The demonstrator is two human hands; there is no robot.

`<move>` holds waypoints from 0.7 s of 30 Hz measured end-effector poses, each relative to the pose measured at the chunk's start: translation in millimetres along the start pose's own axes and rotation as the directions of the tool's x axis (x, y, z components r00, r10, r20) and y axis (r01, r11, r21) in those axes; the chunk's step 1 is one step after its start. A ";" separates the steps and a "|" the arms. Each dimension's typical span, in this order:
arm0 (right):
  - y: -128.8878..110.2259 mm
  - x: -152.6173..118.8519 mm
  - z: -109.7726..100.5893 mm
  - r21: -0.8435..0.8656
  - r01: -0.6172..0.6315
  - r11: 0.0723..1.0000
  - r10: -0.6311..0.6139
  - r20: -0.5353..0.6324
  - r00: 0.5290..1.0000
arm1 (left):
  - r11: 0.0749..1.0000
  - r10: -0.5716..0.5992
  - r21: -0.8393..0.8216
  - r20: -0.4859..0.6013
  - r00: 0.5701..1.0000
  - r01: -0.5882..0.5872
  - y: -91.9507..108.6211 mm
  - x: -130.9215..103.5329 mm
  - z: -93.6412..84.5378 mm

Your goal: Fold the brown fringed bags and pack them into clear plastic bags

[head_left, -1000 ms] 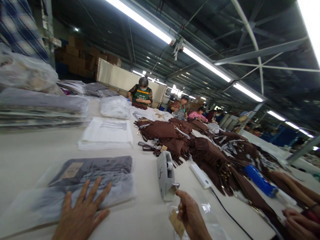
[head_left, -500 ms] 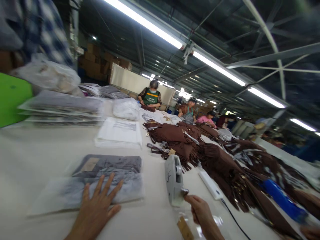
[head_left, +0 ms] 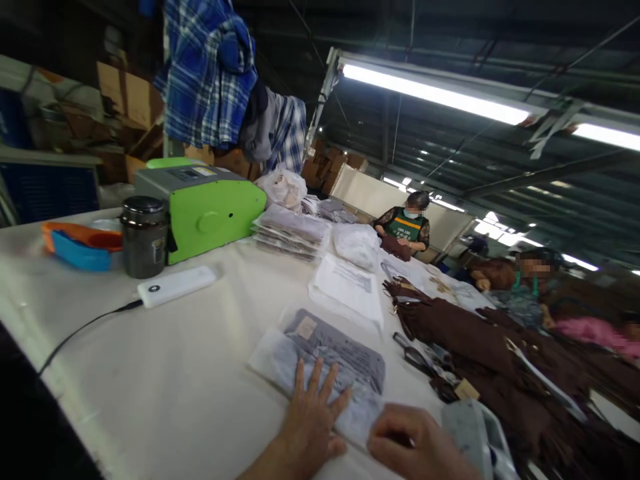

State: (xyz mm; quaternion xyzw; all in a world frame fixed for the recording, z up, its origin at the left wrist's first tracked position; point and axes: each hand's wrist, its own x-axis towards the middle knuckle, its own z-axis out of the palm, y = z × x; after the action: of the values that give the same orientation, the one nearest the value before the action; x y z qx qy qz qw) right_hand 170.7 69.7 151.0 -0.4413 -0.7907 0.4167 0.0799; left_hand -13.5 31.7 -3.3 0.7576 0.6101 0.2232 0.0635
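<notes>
While the right hand [head_left: 417, 437] curls its fingers narrowly at the near edge of the bagged article [head_left: 357, 392], whether it pinches anything cannot be told. Beside it stands a hard-shelled grey dispenser [head_left: 463, 433]. The left hand [head_left: 311, 420] lies flat, fingers spread, on the bagged article, which rests on the pale table [head_left: 200, 373]. Broad, even pressure should steady the slippery film [head_left: 275, 353] without creasing it. Inside shows a dark grey, round-cornered panel [head_left: 345, 340]. Beyond lie smooth white sheets [head_left: 345, 293] and soft, fringed brown pieces [head_left: 460, 330].

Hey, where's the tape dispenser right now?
In the head view, the tape dispenser is at the lower right, between the right hand and the brown bags.
</notes>
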 end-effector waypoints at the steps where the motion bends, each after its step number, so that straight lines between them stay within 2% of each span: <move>1: -25.3 20.8 6.0 -0.140 0.148 0.979 -0.134 0.106 0.985 | 1.000 0.029 -0.006 -0.010 1.000 -0.029 -2.6 -0.3 3.7; 3: -70.7 65.3 19.4 -0.385 0.365 0.848 -0.259 0.299 0.918 | 0.997 0.074 -0.006 -0.015 0.997 -0.074 -7.8 -0.2 11.7; 5: -102.7 108.1 34.9 -0.628 0.498 0.599 -0.224 0.465 0.856 | 0.994 0.097 0.053 -0.052 0.994 -0.095 -12.4 0.5 21.1; 6: -113.1 127.4 43.3 -0.673 0.522 0.524 -0.198 0.500 0.843 | 0.988 0.113 0.117 -0.105 0.988 -0.101 -14.3 0.8 25.7; 8: -124.9 160.3 60.3 -0.721 0.554 0.415 -0.143 0.550 0.823 | 0.953 0.182 0.285 -0.257 0.949 -0.105 -16.8 1.1 32.5; 10: -129.5 185.2 75.9 -0.735 0.580 0.352 -0.107 0.584 0.805 | 0.900 0.265 0.429 -0.388 0.883 -0.081 -17.0 1.4 34.2; 12: -131.2 203.6 88.1 -0.740 0.609 0.286 -0.068 0.618 0.783 | 0.872 0.288 0.488 -0.476 0.831 -0.023 -14.8 2.7 31.6; 15: -130.5 223.3 97.9 -0.737 0.639 0.218 -0.035 0.649 0.760 | 0.882 0.266 0.471 -0.556 0.787 0.035 -9.8 7.6 27.4; 18: -122.1 236.9 98.2 -0.747 0.638 0.189 -0.024 0.646 0.763 | 0.914 0.229 0.400 -0.651 0.724 0.071 -6.0 13.7 27.5; 19: -116.7 240.4 96.3 -0.750 0.625 0.218 -0.048 0.631 0.774 | 0.921 0.220 0.381 -0.677 0.703 0.079 -5.3 15.2 27.8; 20: -110.0 243.4 93.3 -0.735 0.606 0.303 -0.098 0.608 0.788 | 0.925 0.214 0.370 -0.693 0.689 0.084 -4.9 16.2 27.6; 21: -102.2 246.1 89.3 -0.692 0.582 0.428 -0.167 0.572 0.803 | 0.925 0.216 0.370 -0.697 0.684 0.085 -4.7 16.6 26.8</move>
State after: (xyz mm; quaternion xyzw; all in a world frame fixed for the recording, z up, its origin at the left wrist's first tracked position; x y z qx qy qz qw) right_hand -85.1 178.4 108.9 -0.1288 -0.9658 0.0349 -0.2223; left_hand -3.9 53.3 -24.7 0.6259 0.5877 0.3868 -0.3365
